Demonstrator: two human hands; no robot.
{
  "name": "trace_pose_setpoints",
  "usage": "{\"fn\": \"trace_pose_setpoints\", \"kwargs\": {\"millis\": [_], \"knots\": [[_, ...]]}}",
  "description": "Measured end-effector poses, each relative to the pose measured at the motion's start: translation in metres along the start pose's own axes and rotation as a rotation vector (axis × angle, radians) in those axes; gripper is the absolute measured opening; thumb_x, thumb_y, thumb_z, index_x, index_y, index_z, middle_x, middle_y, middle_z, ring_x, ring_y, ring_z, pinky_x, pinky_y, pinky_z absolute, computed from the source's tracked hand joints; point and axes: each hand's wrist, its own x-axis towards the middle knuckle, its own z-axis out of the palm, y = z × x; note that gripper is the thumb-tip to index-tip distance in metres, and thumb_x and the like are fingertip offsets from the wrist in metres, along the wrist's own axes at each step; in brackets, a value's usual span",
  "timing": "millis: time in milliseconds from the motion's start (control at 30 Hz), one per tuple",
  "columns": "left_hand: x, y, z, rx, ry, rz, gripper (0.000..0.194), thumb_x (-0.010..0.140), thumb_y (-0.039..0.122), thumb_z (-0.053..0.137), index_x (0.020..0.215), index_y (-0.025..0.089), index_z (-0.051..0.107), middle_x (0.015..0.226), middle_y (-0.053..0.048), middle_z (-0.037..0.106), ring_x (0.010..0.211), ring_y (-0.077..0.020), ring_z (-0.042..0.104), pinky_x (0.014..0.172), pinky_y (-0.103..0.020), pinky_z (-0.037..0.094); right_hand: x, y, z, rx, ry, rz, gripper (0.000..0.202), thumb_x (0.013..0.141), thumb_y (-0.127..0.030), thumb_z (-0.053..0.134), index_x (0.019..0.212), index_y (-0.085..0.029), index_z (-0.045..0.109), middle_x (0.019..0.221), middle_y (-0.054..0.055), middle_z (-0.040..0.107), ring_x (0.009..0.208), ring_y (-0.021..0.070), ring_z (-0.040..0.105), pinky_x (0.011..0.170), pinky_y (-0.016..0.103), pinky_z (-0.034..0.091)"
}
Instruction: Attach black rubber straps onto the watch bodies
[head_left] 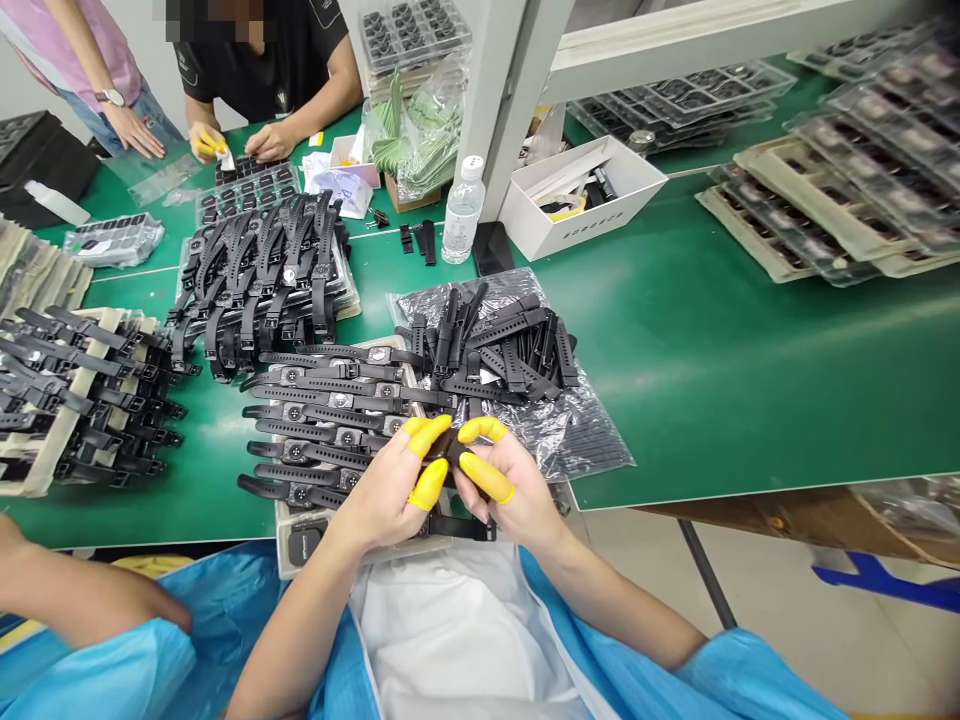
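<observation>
My left hand (390,490) and my right hand (506,480), both with yellow finger covers, meet in front of my body. Between their fingertips they pinch a small dark watch piece (444,447), partly hidden by the fingers. Just left of and below the hands is a tray (289,550) carrying rows of watches with black straps (330,430). Beyond my hands, loose black straps (510,345) lie heaped on a clear plastic bag (577,430).
More strapped watches are stacked at the left (82,390) and back left (262,270). A bottle (463,215), a dark phone (492,248) and a white box (585,215) stand behind the straps. Two people are across the table; another person's arm (75,590) is at my left.
</observation>
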Motion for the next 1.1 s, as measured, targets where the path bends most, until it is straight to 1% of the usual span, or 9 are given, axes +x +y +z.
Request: {"fn": "trace_pose_setpoints", "kwargs": {"millis": [233, 300, 400, 500, 567, 633, 767, 867, 1100], "knots": [[0.007, 0.007, 0.002, -0.069, 0.320, -0.004, 0.013, 0.096, 0.031, 0.071, 0.102, 0.021, 0.068, 0.102, -0.007, 0.072, 0.099, -0.0215, 0.070, 0.090, -0.039, 0.059, 0.002, 0.001, -0.002, 0.038, -0.109, 0.090, 0.043, 0.094, -0.064, 0.065, 0.101, -0.023, 0.057, 0.060, -0.009, 0.045, 0.044, 0.0100, 0.039, 0.045, 0.026, 0.033], [0.009, 0.008, 0.000, -0.221, 0.439, -0.082, 0.018, 0.097, 0.036, 0.071, 0.100, 0.020, 0.067, 0.106, -0.009, 0.074, 0.099, -0.0214, 0.073, 0.089, -0.038, 0.060, 0.003, 0.002, -0.002, 0.065, -0.189, 0.175, 0.043, 0.095, -0.064, 0.064, 0.095, -0.022, 0.056, 0.060, -0.010, 0.038, 0.043, 0.0083, 0.031, 0.042, 0.024, 0.027], [0.012, 0.007, -0.010, -0.497, 0.794, -0.234, 0.029, 0.096, 0.046, 0.072, 0.103, 0.021, 0.057, 0.106, -0.007, 0.078, 0.080, -0.0175, 0.077, 0.078, -0.034, 0.064, 0.004, -0.002, -0.007, 0.017, -0.277, 0.277, 0.041, 0.095, -0.061, 0.066, 0.090, -0.021, 0.056, 0.058, -0.012, 0.032, 0.045, 0.0075, 0.021, 0.041, 0.022, 0.020], [0.014, 0.003, -0.019, -0.615, 1.025, -0.330, 0.039, 0.092, 0.049, 0.077, 0.103, 0.023, 0.050, 0.108, -0.006, 0.079, 0.059, -0.0132, 0.073, 0.062, -0.029, 0.063, 0.005, -0.008, -0.014, -0.088, -0.214, 0.251, 0.038, 0.093, -0.057, 0.071, 0.094, -0.022, 0.057, 0.057, -0.012, 0.039, 0.043, 0.0068, 0.025, 0.041, 0.022, 0.020], [0.013, 0.002, -0.019, -0.639, 0.885, -0.417, 0.037, 0.093, 0.046, 0.075, 0.110, 0.022, 0.053, 0.114, -0.009, 0.079, 0.055, -0.0128, 0.072, 0.055, -0.027, 0.062, 0.004, -0.012, -0.014, -0.111, -0.118, 0.171, 0.036, 0.092, -0.054, 0.072, 0.097, -0.023, 0.056, 0.060, -0.011, 0.049, 0.041, 0.0065, 0.032, 0.042, 0.022, 0.023], [0.012, 0.003, -0.012, -0.595, 0.591, -0.468, 0.031, 0.099, 0.040, 0.067, 0.122, 0.021, 0.058, 0.122, -0.012, 0.077, 0.060, -0.0144, 0.074, 0.056, -0.028, 0.063, 0.004, -0.013, -0.011, -0.094, -0.075, 0.104, 0.034, 0.094, -0.053, 0.070, 0.099, -0.023, 0.055, 0.064, -0.009, 0.056, 0.041, 0.0064, 0.037, 0.043, 0.022, 0.026], [0.007, 0.004, 0.002, -0.223, 0.172, -0.217, 0.037, 0.102, 0.020, 0.053, 0.137, 0.022, 0.063, 0.137, -0.011, 0.070, 0.114, -0.0225, 0.073, 0.100, -0.040, 0.062, 0.003, -0.014, 0.003, -0.039, -0.151, 0.124, 0.036, 0.095, -0.055, 0.067, 0.097, -0.022, 0.055, 0.063, -0.007, 0.058, 0.042, 0.0063, 0.037, 0.041, 0.021, 0.024], [0.004, 0.001, 0.002, -0.039, 0.092, -0.031, 0.051, 0.099, 0.008, 0.046, 0.146, 0.024, 0.058, 0.142, -0.011, 0.065, 0.136, -0.0234, 0.060, 0.116, -0.043, 0.052, 0.003, -0.013, 0.007, -0.040, -0.208, 0.201, 0.038, 0.092, -0.056, 0.070, 0.093, -0.021, 0.055, 0.059, -0.007, 0.057, 0.040, 0.0061, 0.033, 0.039, 0.021, 0.021], [0.003, -0.001, 0.001, 0.016, 0.070, 0.036, 0.056, 0.099, 0.004, 0.041, 0.150, 0.024, 0.051, 0.139, -0.013, 0.061, 0.133, -0.0232, 0.059, 0.112, -0.041, 0.054, 0.003, -0.003, 0.000, 0.066, -0.134, 0.196, 0.033, 0.092, -0.050, 0.070, 0.089, -0.022, 0.054, 0.053, -0.010, 0.047, 0.041, 0.0064, 0.029, 0.039, 0.020, 0.019]]}}
